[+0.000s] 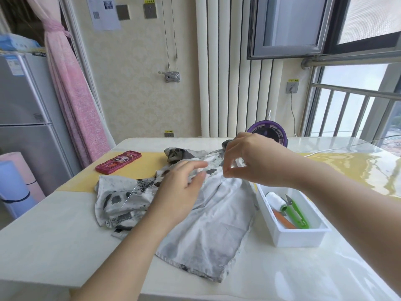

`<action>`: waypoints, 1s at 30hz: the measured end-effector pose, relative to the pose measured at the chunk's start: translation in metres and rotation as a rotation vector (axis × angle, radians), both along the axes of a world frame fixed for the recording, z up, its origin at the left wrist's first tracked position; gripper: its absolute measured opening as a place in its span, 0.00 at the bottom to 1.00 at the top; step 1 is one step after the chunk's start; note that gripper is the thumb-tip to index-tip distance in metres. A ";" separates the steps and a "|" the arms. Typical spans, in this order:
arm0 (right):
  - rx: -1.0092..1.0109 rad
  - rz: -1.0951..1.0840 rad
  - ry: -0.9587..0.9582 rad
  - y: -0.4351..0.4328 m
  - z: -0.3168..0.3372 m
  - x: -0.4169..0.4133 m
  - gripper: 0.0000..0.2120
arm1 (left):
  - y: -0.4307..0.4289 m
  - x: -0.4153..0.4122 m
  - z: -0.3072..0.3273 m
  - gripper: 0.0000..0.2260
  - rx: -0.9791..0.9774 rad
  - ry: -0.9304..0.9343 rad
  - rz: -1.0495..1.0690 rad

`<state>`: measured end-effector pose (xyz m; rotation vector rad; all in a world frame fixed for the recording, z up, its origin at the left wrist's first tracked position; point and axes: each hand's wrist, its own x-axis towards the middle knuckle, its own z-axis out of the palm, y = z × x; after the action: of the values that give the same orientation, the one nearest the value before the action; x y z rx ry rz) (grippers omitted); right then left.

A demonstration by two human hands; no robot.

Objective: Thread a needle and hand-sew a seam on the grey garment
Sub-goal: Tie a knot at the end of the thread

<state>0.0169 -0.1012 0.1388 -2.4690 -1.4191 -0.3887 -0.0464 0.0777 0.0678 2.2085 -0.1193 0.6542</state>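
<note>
The right hand (249,161) hovers over the far part of the grey garment (212,227). Its thumb and forefinger are pressed tip to tip where the cloth draws up into a small crease, and its other fingers are loosely curled. It appears to pinch the fabric there; any thread in the pinch is too fine to make out.

The left hand (182,187) lies just left of it above the garment. Its fingers are stretched out, spread and motion-blurred, and it grips nothing visible.

The garment lies crumpled on the table (54,246). Its plain grey panel runs from far centre to the near edge, and its dark-patched part is bunched to the left. On that patched part rests the needle (130,195), its long axis slanting from near-left to far-right. Which end is the point cannot be told.

Just right of the garment stands a white tray (303,237) holding a white thread spool (275,200), green snips (297,213) and an orange tool (284,221). At the far left lies a red case (118,162). A purple fan (267,130) stands behind the right hand, partly hidden by it.
</note>
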 end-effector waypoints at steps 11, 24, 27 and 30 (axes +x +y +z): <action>0.183 0.016 -0.012 0.008 -0.020 0.001 0.03 | -0.040 -0.004 -0.002 0.12 -1.077 0.105 -0.184; 0.171 0.032 -0.089 0.013 -0.017 -0.002 0.04 | -0.023 -0.007 -0.014 0.11 -0.411 0.022 -0.096; 0.167 0.031 -0.040 0.016 -0.013 0.001 0.05 | -0.017 -0.005 -0.013 0.11 -0.326 0.024 -0.118; 0.209 0.025 0.075 0.021 -0.011 0.006 0.06 | -0.011 -0.001 -0.010 0.13 -0.329 0.045 -0.170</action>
<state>0.0233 -0.0800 0.1274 -2.2731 -1.3074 -0.4122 -0.0475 0.0665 0.0574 1.8716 -0.1624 0.4914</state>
